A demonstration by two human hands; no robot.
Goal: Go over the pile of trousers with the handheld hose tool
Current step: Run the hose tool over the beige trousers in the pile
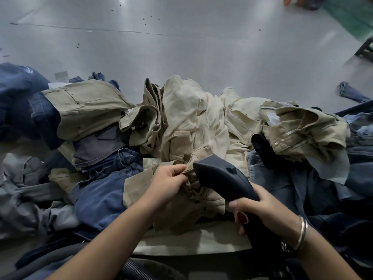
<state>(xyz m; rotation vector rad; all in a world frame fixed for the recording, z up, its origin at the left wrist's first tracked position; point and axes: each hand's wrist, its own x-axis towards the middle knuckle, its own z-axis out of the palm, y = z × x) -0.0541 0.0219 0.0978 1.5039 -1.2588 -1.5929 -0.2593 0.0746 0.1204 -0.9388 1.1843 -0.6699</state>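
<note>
A pile of trousers (193, 122) in khaki, cream, grey and blue denim spreads across the floor in front of me. My right hand (260, 209) grips the handle of the dark handheld hose tool (220, 176), whose nozzle points into a crumpled khaki pair (187, 199) near the front of the pile. A red button (241, 217) shows on the handle under my thumb. My left hand (169, 180) pinches a fold of that khaki pair right beside the nozzle tip. The ribbed black hose (145, 268) runs along the bottom edge.
Grey polished floor (161, 47) stretches beyond the pile. A loose denim leg (351, 94) lies at the right. A dark frame (365, 50) and a green mat (351, 15) sit at the far right. Blue jeans (16, 98) heap at the left.
</note>
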